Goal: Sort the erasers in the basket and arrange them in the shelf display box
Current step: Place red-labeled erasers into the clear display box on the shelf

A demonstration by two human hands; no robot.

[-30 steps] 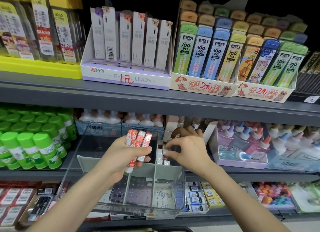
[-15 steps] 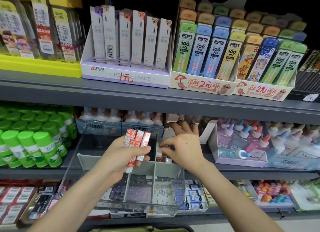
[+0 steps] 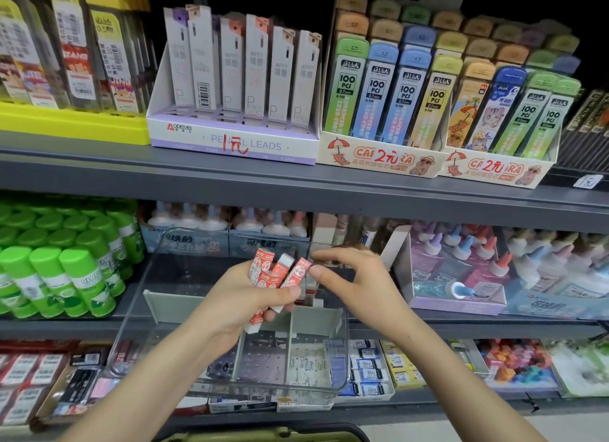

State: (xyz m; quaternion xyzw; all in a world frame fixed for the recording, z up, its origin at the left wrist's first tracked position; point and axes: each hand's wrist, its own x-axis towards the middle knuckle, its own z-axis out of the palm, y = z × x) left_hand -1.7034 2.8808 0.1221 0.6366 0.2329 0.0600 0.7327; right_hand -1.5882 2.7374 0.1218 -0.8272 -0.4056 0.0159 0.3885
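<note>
My left hand (image 3: 245,301) grips a fanned bunch of red-and-white sleeved erasers (image 3: 275,273) above the clear display box (image 3: 342,349), which sticks out from the middle shelf and has grey dividers (image 3: 184,304). My right hand (image 3: 359,280) hovers just right of the bunch, its thumb and forefinger pinched at the tip of the rightmost eraser. A few erasers stand in the box's back right compartment (image 3: 311,291), mostly hidden by my hands. The basket's dark rim (image 3: 263,433) shows at the bottom edge.
Green glue sticks (image 3: 62,270) stand left of the box, and glue bottles in a lilac tray (image 3: 461,276) stand to its right. Pencil lead boxes (image 3: 237,79) fill the upper shelf. The lower shelf holds packaged erasers (image 3: 372,372).
My right hand has risen out of the box's back right compartment and moved to the eraser bunch in my left hand. The left hand has stayed nearly still.
</note>
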